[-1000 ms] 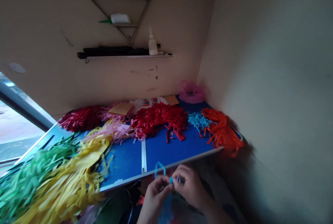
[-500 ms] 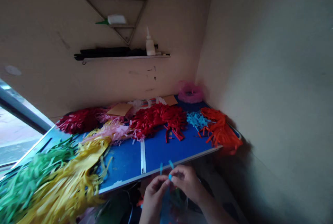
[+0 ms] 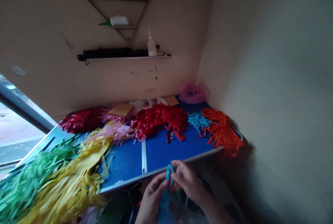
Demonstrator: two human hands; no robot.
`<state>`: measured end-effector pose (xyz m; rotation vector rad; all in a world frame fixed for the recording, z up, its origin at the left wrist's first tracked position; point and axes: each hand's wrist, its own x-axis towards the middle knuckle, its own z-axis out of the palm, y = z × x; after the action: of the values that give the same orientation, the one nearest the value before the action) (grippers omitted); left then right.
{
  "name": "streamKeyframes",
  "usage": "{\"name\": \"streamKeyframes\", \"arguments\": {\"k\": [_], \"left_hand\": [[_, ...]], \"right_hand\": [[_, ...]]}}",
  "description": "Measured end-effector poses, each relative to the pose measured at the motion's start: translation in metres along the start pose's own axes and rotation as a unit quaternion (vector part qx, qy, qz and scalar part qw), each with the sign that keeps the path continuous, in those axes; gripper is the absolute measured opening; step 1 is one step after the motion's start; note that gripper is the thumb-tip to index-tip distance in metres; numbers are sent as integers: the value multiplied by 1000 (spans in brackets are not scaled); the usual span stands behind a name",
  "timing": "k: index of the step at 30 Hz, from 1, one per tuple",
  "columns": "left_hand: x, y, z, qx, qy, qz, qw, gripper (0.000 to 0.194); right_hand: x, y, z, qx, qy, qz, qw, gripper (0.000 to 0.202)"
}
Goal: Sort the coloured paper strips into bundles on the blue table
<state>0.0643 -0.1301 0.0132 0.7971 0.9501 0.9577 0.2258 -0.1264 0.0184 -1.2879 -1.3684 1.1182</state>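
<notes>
In front of the table's near edge, my left hand (image 3: pixel 153 192) has its thumb and fingers pinched on a light-blue strip (image 3: pixel 168 173). The strip curves up into a small loop between my two hands. My right hand (image 3: pixel 187 181) pinches the other side of that loop, close to my left fingertips. More light-blue strips (image 3: pixel 164 205) hang below, beside my left palm, partly hidden and blurred. What the strips are made of, I cannot make out for certain.
On the blue table (image 3: pixel 161 151) lie fringed bundles: green (image 3: pixel 49 161), yellow (image 3: pixel 75 179), pink (image 3: pixel 114 132), red (image 3: pixel 161 118), blue (image 3: pixel 199 119) and orange (image 3: pixel 221 128). A pink plastic bag (image 3: pixel 191 93) sits in the corner. A white squeeze bottle (image 3: pixel 152 47) stands on a wall shelf (image 3: pixel 125 58).
The light-blue strip, whose ends stuck up apart before, now forms a loop between my fingertips. My right hand has risen slightly. More blue shows below my left hand.
</notes>
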Motion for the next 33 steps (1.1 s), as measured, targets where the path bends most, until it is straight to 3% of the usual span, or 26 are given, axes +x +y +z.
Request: {"name": "streamKeyframes", "arguments": {"k": [3,9,17,24,28,31,33], "left_hand": [[2,-4,-3,-95,-11,-71,993,46],[6,-13,-5,-166,-28,-59,984,28],[3,-13,-6,-134,-25,-41,990,28],[2,-21,-5,-129,-25,-35,991,30],[0,-17,-3,-57,5,-1,998,33],[-4,-12,-2,86,30,71,993,30],[-7,-9,-1,188,38,122,974,27]], "right_hand": [[-4,4,-1,24,-25,-11,999,52],[-15,14,12,37,-72,16,997,68],[-15,12,13,75,-114,47,990,79],[-19,9,12,72,-129,35,988,73],[-18,6,6,47,-142,28,988,65],[-17,-1,0,-15,-127,6,992,50],[-16,-3,0,-34,-113,4,993,34]]}}
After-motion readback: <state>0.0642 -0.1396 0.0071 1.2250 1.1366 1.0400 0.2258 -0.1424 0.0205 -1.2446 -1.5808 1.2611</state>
